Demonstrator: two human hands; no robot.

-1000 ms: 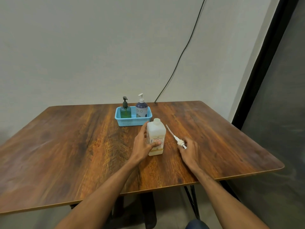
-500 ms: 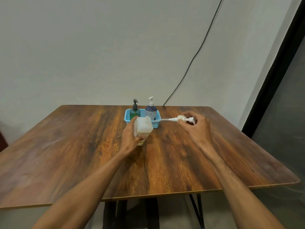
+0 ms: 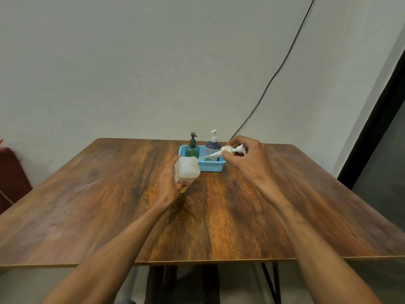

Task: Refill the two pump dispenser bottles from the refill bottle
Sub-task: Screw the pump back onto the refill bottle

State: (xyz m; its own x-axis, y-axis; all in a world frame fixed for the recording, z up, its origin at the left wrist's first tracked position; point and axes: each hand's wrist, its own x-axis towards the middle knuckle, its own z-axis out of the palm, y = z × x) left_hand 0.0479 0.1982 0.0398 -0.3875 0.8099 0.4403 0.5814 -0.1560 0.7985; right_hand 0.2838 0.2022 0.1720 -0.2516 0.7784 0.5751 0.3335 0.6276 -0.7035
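Observation:
My left hand (image 3: 169, 185) grips the white refill bottle (image 3: 187, 170), lifted and tilted to the right above the table, its open neck toward the basket. My right hand (image 3: 245, 159) pinches a loose white pump head (image 3: 230, 149), its thin tube pointing down-left toward the refill bottle's neck. Behind them a green dispenser bottle (image 3: 192, 148) with a dark pump and a purple dispenser bottle (image 3: 213, 144) with a white pump stand upright in a blue basket (image 3: 211, 166).
The wooden table (image 3: 109, 205) stands against a pale wall. A black cable (image 3: 274, 77) runs down the wall behind the basket. At the right is a dark door frame (image 3: 372, 128), at the far left a dark red object (image 3: 11, 178).
My right hand picked the pump head off the table and carried it up beside the basket. My left hand lifted and tilted the refill bottle. The camera view rose.

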